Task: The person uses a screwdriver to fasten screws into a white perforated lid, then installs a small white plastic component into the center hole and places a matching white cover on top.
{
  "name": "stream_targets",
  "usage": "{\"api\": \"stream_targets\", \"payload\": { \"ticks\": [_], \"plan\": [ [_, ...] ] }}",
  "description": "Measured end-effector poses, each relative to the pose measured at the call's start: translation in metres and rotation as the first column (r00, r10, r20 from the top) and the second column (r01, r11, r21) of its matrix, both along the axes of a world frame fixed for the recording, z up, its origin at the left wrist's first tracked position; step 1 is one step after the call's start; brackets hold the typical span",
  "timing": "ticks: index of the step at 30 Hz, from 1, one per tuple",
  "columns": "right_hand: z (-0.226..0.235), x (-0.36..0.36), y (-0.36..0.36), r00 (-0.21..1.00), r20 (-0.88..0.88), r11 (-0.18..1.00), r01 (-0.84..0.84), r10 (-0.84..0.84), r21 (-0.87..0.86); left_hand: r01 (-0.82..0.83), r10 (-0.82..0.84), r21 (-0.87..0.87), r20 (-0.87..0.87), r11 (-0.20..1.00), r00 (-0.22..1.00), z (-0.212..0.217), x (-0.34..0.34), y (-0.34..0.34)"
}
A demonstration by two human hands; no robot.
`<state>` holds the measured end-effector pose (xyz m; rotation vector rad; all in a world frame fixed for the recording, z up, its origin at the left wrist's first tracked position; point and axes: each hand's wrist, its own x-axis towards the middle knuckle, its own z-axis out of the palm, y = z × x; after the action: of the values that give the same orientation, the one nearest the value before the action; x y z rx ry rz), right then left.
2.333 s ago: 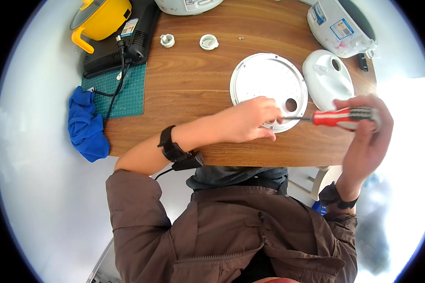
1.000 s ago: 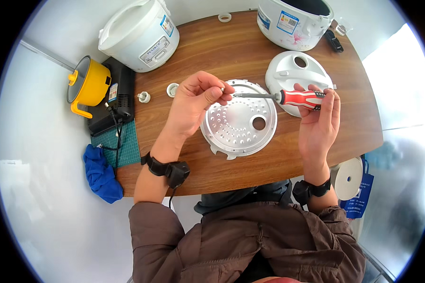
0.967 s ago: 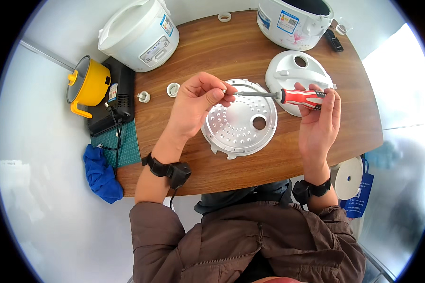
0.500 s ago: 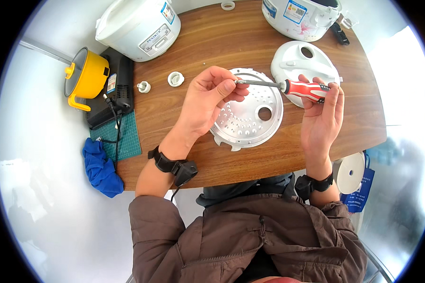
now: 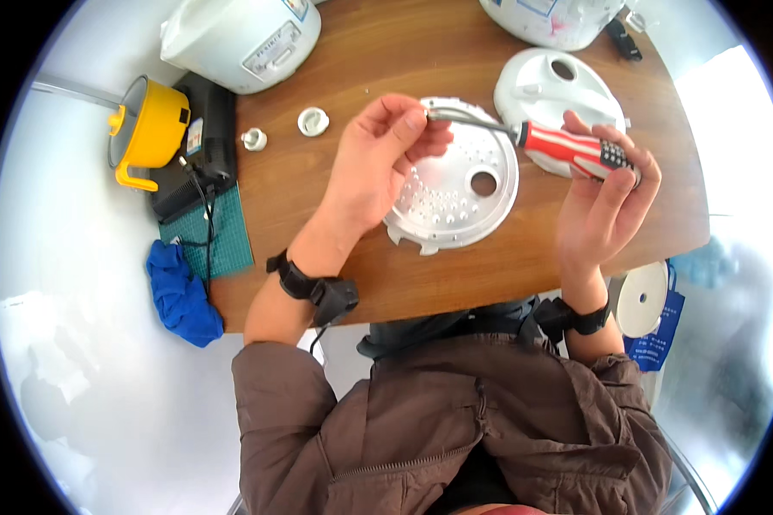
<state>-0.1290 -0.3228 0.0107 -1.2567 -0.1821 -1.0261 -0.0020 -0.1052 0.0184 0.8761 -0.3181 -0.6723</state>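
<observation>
A screwdriver (image 5: pixel 567 148) with a red, white and black handle lies nearly level above the table, its metal shaft pointing left. My right hand (image 5: pixel 605 189) is closed around the handle with the fingertips. At the shaft's end, the thumb and forefinger of my left hand (image 5: pixel 374 159) pinch the tip. A small shiny bit of metal shows there, too small to tell whether it is a screw. Below the shaft is a round silver metal plate (image 5: pixel 442 210) with many small dimples and one large hole, partly hidden by my left hand. Beside it lies a white plastic lid (image 5: pixel 532 86).
Two small white round caps, a larger one (image 5: pixel 313 122) and a smaller one (image 5: pixel 254 139), lie left of my hands. White cookers (image 5: pixel 258 51) stand at the back. At the left are a yellow pot (image 5: pixel 159 124), a black device (image 5: pixel 206 163), a green mat (image 5: pixel 230 240) and a blue cloth (image 5: pixel 180 296).
My right hand and the screwdriver handle have shifted slightly right, and the handle's end tilts lower. My left hand stays pinched at the tip. The whole view has moved a little.
</observation>
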Motion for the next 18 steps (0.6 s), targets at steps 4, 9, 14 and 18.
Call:
{"api": "stream_targets", "payload": {
  "ticks": [4, 9, 14, 18],
  "plan": [
    [0.005, -0.004, 0.000, 0.992, -0.049, 0.966, 0.105, -0.120, -0.236, -0.037, 0.036, 0.009, 0.088, 0.999, 0.996, 0.002, 0.000, 0.003],
    [0.014, -0.016, -0.011, 0.968, -0.183, 0.943, 0.106, -0.170, -0.315, -0.092, 0.017, 0.207, 0.337, 0.974, 0.941, 0.018, 0.003, 0.002],
    [0.032, -0.019, -0.024, 0.975, -0.169, 0.940, 0.078, -0.141, -0.333, -0.188, -0.079, 0.424, 0.537, 0.886, 0.840, 0.035, 0.001, 0.006],
    [0.053, -0.011, -0.024, 0.992, -0.103, 0.886, 0.023, -0.079, -0.462, -0.287, -0.162, 0.517, 0.659, 0.806, 0.734, 0.046, 0.004, 0.016]
  ]
}}
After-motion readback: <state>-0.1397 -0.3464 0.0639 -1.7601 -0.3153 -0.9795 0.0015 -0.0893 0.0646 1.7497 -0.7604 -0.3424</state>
